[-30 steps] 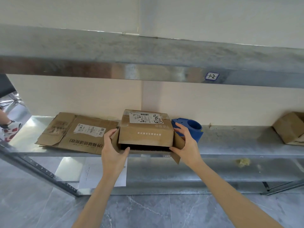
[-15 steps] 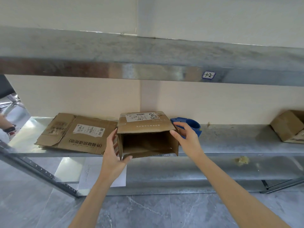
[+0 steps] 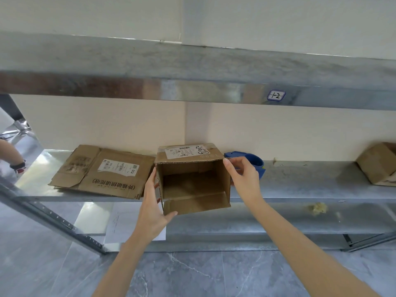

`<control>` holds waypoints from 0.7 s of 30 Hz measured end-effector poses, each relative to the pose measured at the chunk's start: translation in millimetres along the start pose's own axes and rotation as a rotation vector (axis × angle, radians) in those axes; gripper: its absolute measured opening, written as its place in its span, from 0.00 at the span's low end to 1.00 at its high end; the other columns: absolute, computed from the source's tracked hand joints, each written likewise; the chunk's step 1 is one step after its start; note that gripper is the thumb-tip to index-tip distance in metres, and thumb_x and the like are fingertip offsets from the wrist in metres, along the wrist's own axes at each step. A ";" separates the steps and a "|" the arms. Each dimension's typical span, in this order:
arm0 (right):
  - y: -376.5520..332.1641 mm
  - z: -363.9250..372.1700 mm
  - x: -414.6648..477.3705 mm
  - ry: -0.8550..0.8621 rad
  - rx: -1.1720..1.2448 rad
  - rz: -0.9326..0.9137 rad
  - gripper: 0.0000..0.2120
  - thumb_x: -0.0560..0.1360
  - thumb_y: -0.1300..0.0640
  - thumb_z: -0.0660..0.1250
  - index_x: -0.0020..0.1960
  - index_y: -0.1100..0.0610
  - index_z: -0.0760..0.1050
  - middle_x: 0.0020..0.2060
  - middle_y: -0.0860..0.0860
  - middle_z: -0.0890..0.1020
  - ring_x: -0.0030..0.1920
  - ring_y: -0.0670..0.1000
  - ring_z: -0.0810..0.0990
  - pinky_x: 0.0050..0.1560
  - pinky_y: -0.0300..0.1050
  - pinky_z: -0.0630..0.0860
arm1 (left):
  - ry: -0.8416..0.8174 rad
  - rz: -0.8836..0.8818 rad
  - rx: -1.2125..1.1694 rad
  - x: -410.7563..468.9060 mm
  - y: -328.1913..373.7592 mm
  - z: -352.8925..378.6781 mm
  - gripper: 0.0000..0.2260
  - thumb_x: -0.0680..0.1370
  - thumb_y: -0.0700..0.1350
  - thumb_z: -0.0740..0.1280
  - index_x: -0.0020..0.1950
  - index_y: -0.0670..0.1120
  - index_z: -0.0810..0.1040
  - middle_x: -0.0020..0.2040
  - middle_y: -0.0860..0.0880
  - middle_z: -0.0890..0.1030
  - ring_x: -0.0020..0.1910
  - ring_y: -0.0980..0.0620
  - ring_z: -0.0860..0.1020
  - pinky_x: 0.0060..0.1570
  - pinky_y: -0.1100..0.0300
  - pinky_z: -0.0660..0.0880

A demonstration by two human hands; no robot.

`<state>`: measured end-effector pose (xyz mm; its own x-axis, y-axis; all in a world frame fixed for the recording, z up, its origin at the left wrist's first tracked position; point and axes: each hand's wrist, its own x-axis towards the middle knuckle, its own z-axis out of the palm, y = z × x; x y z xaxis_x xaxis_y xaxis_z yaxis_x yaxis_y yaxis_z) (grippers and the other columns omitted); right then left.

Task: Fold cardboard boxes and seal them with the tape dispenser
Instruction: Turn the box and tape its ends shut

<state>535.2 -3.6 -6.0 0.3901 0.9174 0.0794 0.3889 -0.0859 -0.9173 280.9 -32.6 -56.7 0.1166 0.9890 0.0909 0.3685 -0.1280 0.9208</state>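
A small brown cardboard box stands on the metal shelf with its open end toward me and a shipping label on top. My left hand holds its left wall, thumb under the lower front corner. My right hand pinches its upper right corner. Behind my right hand sits a blue tape dispenser, partly hidden. A flattened cardboard box lies on the shelf to the left.
Another brown box sits at the shelf's far right. An upper shelf beam runs overhead. A white paper sheet lies on the lower shelf. Someone's foot shows at the far left.
The box's front flaps have swung open, so its inside now faces me. My right hand moved from the right flap up to the top right corner.
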 end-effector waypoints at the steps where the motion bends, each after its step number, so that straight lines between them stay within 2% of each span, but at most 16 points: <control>1: -0.3 0.5 -0.1 -0.001 -0.004 0.002 0.10 0.77 0.45 0.68 0.51 0.51 0.77 0.47 0.48 0.83 0.50 0.48 0.82 0.53 0.55 0.82 | -0.004 0.003 0.004 -0.6 0.7 -0.1 0.59 0.62 0.35 0.82 0.78 0.62 0.48 0.70 0.76 0.56 0.72 0.60 0.62 0.70 0.49 0.71; 6: 2.8 0.6 -1.4 -0.049 0.021 -0.008 0.11 0.77 0.46 0.67 0.52 0.53 0.76 0.47 0.46 0.83 0.52 0.45 0.81 0.56 0.51 0.81 | -0.001 -0.019 0.004 4.3 2.0 -2.2 0.58 0.62 0.37 0.83 0.79 0.58 0.48 0.68 0.80 0.56 0.72 0.62 0.62 0.72 0.46 0.67; 8: 3.8 -0.7 -2.3 -0.077 0.030 -0.037 0.10 0.78 0.50 0.67 0.54 0.55 0.75 0.50 0.47 0.83 0.54 0.44 0.81 0.58 0.43 0.79 | 0.003 -0.016 -0.003 7.8 1.2 -3.8 0.57 0.63 0.37 0.83 0.79 0.57 0.50 0.68 0.78 0.57 0.72 0.61 0.63 0.72 0.47 0.68; 10: 5.7 -1.9 -2.7 -0.116 0.060 -0.049 0.10 0.78 0.52 0.67 0.57 0.55 0.74 0.55 0.49 0.82 0.58 0.44 0.79 0.57 0.36 0.76 | 0.009 -0.004 -0.020 11.1 -1.6 -4.9 0.54 0.63 0.37 0.83 0.78 0.56 0.52 0.70 0.72 0.60 0.73 0.58 0.65 0.70 0.45 0.71; 12: 8.1 -2.1 -2.2 -0.160 0.100 -0.046 0.12 0.78 0.53 0.67 0.60 0.55 0.73 0.59 0.49 0.81 0.62 0.45 0.78 0.61 0.39 0.75 | 0.012 0.009 -0.031 13.5 -2.6 -5.2 0.51 0.64 0.37 0.82 0.77 0.55 0.54 0.70 0.71 0.60 0.73 0.57 0.65 0.69 0.43 0.72; 14: 10.3 -1.6 -2.2 -0.198 0.117 -0.040 0.13 0.79 0.53 0.67 0.62 0.53 0.72 0.60 0.47 0.80 0.61 0.42 0.78 0.66 0.46 0.74 | 0.011 0.019 -0.034 14.9 -1.4 -4.6 0.50 0.65 0.36 0.82 0.77 0.55 0.55 0.70 0.72 0.60 0.73 0.58 0.65 0.69 0.44 0.71; 16: 10.0 -1.3 -3.5 -0.231 0.116 -0.049 0.14 0.79 0.54 0.67 0.64 0.51 0.71 0.61 0.44 0.78 0.60 0.39 0.77 0.67 0.47 0.74 | 0.012 0.023 -0.041 15.8 0.4 -4.1 0.51 0.65 0.36 0.81 0.78 0.54 0.54 0.71 0.71 0.60 0.74 0.59 0.64 0.70 0.47 0.71; 21: 16.2 0.2 -2.3 -0.308 0.083 -0.072 0.29 0.74 0.51 0.73 0.70 0.50 0.65 0.67 0.43 0.74 0.68 0.43 0.72 0.70 0.48 0.71 | 0.054 0.004 -0.057 19.4 3.3 -3.4 0.51 0.66 0.39 0.81 0.77 0.55 0.51 0.74 0.59 0.60 0.74 0.54 0.64 0.71 0.53 0.68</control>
<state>540.5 -7.0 -21.1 0.0882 0.9955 0.0352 0.3320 0.0039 -0.9433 281.3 -13.5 -50.6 0.0673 0.9912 0.1140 0.3148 -0.1295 0.9403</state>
